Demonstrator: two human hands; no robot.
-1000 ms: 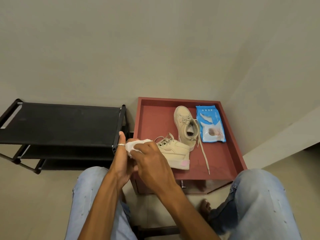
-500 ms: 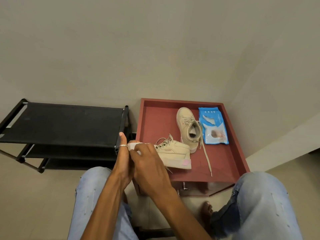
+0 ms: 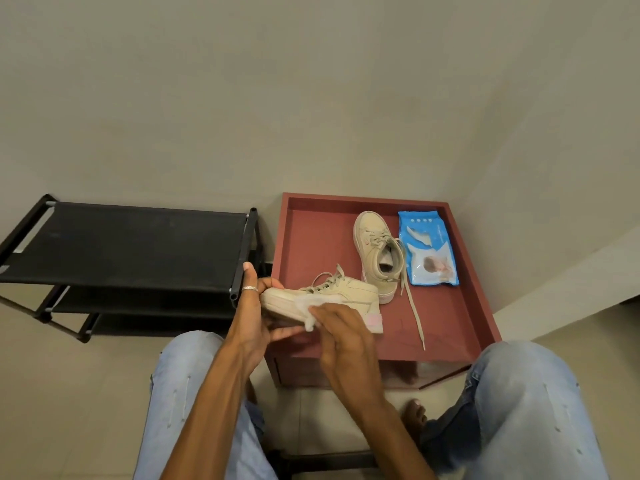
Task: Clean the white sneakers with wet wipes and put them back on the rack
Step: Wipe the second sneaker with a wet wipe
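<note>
Nearest, both hands work between the knees. The left hand point(image 3: 254, 318) grips the toe end of the held sneaker point(image 3: 346, 292), thumb up and fingers curled under the sole. The right hand point(image 3: 343, 336) holds the wet wipe point(image 3: 310, 306) bunched under its fingertips, pressed to the sneaker's side wall.

Change: a second ago the wipe sat on the toe, wedged between both hands. Now it has slid along the side toward the heel and the toe cap shows bare. Reads as toe pass done, side pass underway. This shoe is likely still mid-clean.

Just beyond the right hand, the second sneaker point(image 3: 379, 254) lies on the red table point(image 3: 311, 237), lace trailing, no wipe on it. The wipes pack point(image 3: 427, 251) is beside it, further right. Left of the left hand, the black rack point(image 3: 128, 244) holds no shoes, so the put-back step is not yet begun.
</note>
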